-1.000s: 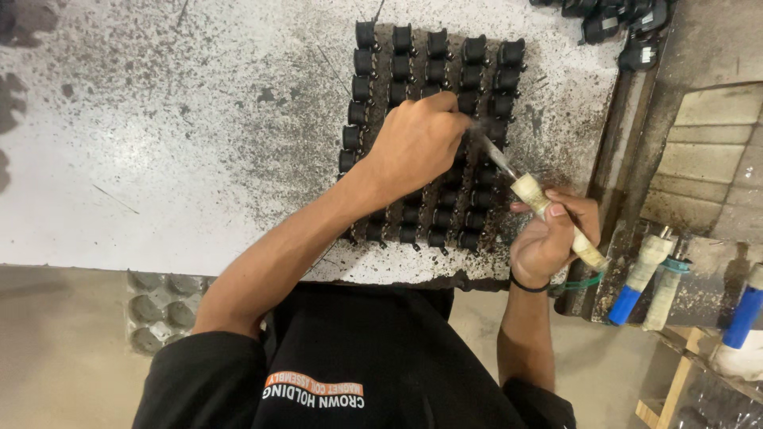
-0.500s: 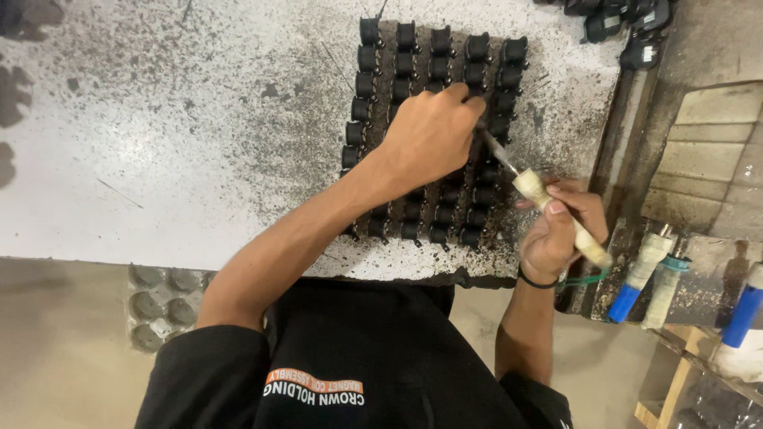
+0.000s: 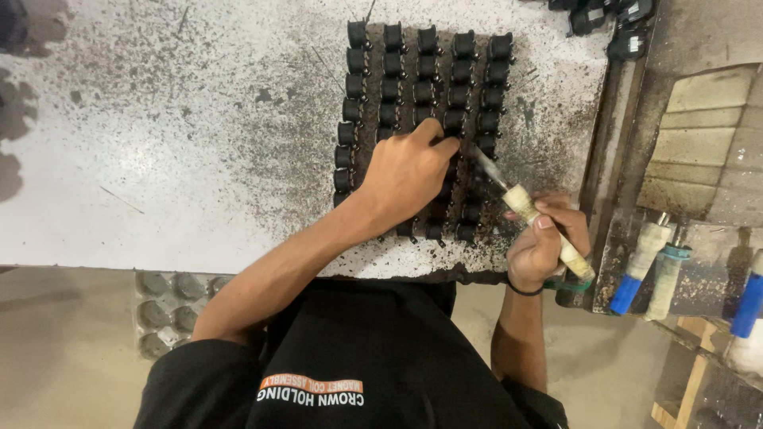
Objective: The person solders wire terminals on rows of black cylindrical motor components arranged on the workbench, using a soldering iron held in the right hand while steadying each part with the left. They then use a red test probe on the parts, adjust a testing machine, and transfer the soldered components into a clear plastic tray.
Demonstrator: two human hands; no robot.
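A grid of several small black coil parts (image 3: 424, 87) stands in rows on the speckled white worktable (image 3: 183, 135). My left hand (image 3: 405, 175) lies over the middle rows, its fingertips pinching one black part near the grid's centre. My right hand (image 3: 548, 238) grips a brush with a pale handle (image 3: 524, 202); its thin tip points up and left toward the parts beside my left fingers.
More black parts (image 3: 616, 24) lie at the table's far right corner. Blue-and-white tubes (image 3: 648, 262) stand in a rack at the right, past the table's edge. A grey moulded tray (image 3: 163, 310) sits below the front edge at the left.
My left hand has slid slightly down and left across the grid. The brush in my right hand has barely shifted.
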